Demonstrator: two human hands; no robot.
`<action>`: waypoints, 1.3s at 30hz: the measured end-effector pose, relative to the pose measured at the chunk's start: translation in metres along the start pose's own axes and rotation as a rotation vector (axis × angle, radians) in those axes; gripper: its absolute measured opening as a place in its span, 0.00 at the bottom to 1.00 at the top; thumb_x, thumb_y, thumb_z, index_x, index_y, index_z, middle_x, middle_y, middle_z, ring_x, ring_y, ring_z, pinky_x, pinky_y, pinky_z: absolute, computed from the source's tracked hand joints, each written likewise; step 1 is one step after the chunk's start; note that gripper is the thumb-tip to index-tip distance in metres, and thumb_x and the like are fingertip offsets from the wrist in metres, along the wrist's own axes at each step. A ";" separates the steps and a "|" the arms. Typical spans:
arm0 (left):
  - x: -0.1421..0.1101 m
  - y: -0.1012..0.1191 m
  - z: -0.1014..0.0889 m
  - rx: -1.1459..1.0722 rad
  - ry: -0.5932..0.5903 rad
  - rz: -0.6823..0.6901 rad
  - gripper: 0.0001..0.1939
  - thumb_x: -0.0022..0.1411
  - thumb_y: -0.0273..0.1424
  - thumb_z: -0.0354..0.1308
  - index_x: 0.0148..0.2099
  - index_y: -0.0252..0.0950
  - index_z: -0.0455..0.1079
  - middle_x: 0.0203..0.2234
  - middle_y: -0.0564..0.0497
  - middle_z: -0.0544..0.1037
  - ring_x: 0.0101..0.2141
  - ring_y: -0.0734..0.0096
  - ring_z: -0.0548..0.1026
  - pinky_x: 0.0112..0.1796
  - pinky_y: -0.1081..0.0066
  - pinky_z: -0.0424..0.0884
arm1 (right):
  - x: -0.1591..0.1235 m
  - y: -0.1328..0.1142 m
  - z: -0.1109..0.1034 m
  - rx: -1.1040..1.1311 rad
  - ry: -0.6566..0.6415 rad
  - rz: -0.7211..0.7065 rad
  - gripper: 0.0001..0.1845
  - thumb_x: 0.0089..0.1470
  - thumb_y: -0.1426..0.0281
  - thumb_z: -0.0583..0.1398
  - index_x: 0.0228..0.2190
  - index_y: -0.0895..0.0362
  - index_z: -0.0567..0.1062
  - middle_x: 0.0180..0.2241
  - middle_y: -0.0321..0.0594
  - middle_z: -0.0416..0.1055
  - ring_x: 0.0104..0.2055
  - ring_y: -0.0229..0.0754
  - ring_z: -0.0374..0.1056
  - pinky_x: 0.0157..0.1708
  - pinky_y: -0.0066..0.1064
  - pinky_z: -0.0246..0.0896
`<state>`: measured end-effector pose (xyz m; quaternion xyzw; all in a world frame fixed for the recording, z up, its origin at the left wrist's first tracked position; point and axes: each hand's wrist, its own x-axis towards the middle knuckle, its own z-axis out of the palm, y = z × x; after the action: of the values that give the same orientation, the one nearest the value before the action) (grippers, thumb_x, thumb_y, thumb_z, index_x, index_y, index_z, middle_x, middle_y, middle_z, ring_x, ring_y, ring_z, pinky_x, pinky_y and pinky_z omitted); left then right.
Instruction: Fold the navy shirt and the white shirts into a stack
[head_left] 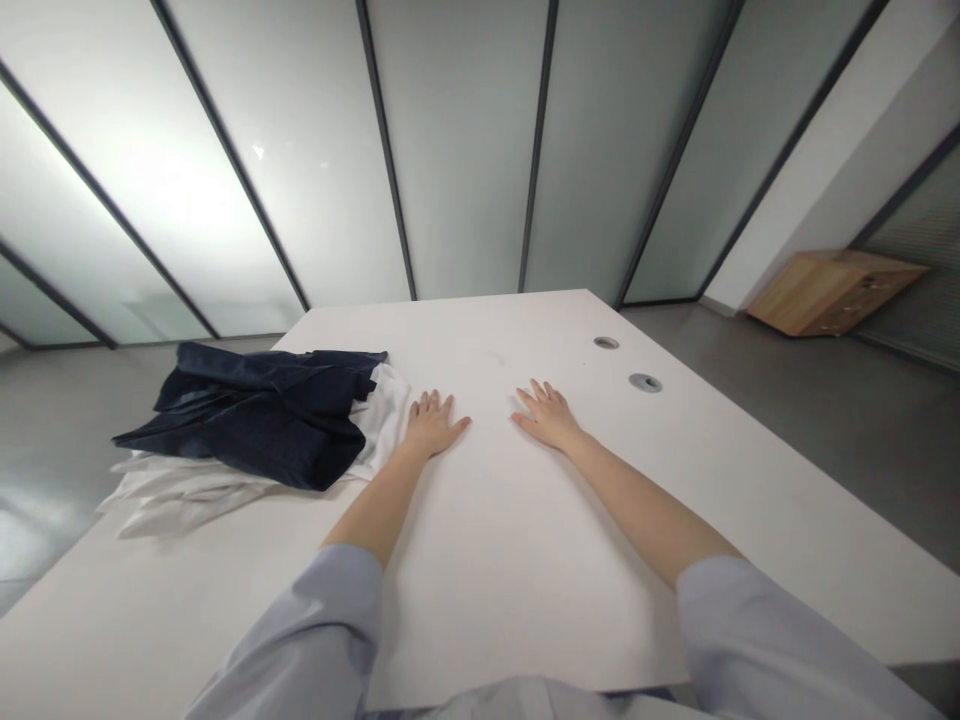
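Note:
My left hand (433, 424) rests palm down on the white table (517, 560), fingers spread and holding nothing. Just to its left lies a pile of clothes: a dark navy garment (262, 410) folded loosely on top of white cloth (195, 495). The white cloth's right edge comes close to my left fingers. My right hand (550, 415) also lies flat on the tabletop with its fingers apart and nothing in it. A stretch of bare tabletop separates the two hands.
Two round cable holes, one grey-rimmed (645, 383) and one farther back (606, 342), sit in the table at right. Frosted glass panels (457, 150) with dark frames stand behind the table. A wooden cabinet (832, 290) is on the floor at far right.

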<state>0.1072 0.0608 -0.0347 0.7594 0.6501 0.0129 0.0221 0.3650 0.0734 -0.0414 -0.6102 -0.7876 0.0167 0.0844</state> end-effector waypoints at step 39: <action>-0.003 0.002 -0.004 -0.015 -0.047 0.004 0.47 0.61 0.62 0.35 0.70 0.34 0.46 0.68 0.36 0.45 0.67 0.45 0.43 0.61 0.48 0.44 | 0.001 -0.004 -0.005 -0.011 -0.177 0.016 0.47 0.55 0.38 0.44 0.65 0.54 0.53 0.68 0.51 0.42 0.68 0.63 0.38 0.63 0.52 0.32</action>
<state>0.1084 0.0578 -0.0304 0.7607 0.6477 -0.0001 0.0431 0.3623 0.0728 -0.0355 -0.6130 -0.7871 0.0669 0.0111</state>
